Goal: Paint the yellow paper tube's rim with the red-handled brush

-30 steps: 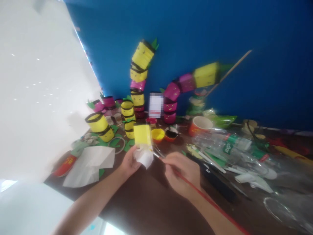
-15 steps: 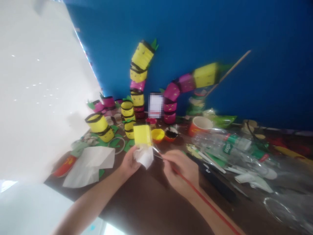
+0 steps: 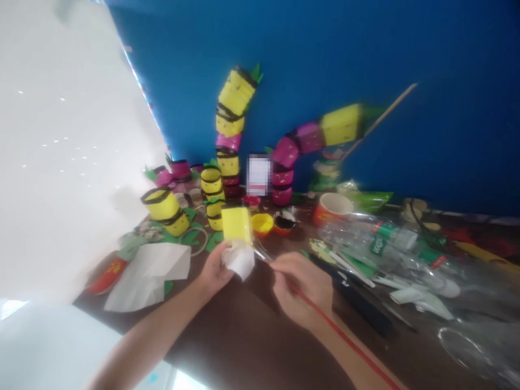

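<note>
My left hand (image 3: 217, 268) is closed on a white crumpled tissue (image 3: 239, 261), with a yellow-painted piece (image 3: 236, 225) that has a dark top edge held upright in it. Pinched in my right hand (image 3: 304, 287) is a paintbrush (image 3: 309, 303) with a long red handle. The brush's tip lies at the lower right side of the yellow piece; whether it touches is too blurred to tell. Just beyond are a cup of yellow paint (image 3: 262, 223) and a cup of black paint (image 3: 284, 221). A small pot of red-pink paint (image 3: 252, 202) stands behind them.
Yellow and magenta banded containers (image 3: 162, 206) stand at the left and back, some stacked along the blue wall (image 3: 325, 54). Plastic bottles (image 3: 377, 241), a paper cup (image 3: 333, 208) and a black object (image 3: 361, 303) lie right. White paper (image 3: 150, 273) lies left on the brown table (image 3: 244, 336).
My right hand has shifted slightly right with the paintbrush, and the brush tip has moved a little down along the yellow piece's side. My left hand stays nearly still.
</note>
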Motion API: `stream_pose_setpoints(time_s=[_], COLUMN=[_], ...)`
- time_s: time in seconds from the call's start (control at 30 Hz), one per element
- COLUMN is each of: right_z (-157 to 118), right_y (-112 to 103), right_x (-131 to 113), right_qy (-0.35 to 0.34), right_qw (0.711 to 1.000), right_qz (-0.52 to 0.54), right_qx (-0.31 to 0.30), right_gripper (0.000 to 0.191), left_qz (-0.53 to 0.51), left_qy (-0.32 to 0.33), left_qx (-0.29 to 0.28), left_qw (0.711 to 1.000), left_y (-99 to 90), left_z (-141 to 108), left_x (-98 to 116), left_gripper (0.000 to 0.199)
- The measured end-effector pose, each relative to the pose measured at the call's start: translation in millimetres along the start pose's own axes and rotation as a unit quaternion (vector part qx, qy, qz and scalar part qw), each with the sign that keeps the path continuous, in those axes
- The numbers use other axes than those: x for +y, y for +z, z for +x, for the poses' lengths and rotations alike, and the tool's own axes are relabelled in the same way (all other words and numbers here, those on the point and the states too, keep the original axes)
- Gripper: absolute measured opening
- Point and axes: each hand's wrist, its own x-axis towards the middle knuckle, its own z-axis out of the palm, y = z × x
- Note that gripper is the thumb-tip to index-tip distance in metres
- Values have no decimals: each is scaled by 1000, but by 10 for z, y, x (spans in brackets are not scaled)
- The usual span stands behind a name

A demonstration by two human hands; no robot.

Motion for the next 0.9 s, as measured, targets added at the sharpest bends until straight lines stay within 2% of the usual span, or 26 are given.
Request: stream_pose_setpoints(time_s=[0.07,0.23,0.43,0.67,0.8,0.9], right_z=[0,-8,0,3,2,-2], right_y=[9,-2,20,-14,-16,6], right_x=[4,5,3,-14,-15,-4], right_qy=[11,6,32,2,-10,5], right_qw=[1000,1000,999,1000,1000,1000], right_qz=[-13,10,-28,18,0,-17], right_qx=[16,-15,34,-18,19,24], right_gripper=[18,16,17,16,18,19], left_qz=[-3,-12,-2,-7,-9,6], left_qy=[-2,1,5,29,-13,8], left_qx=[-6,3,-20,-5,-12,-17], left_qw=[1000,1000,1000,1000,1000,1000], left_y=[3,18,-19,-82,-74,-65], left_z=[-3,-8,4,36,52,38], left_x=[0,5,-15,-24,-31,-29], left_gripper=[13,12,17,13,20,19])
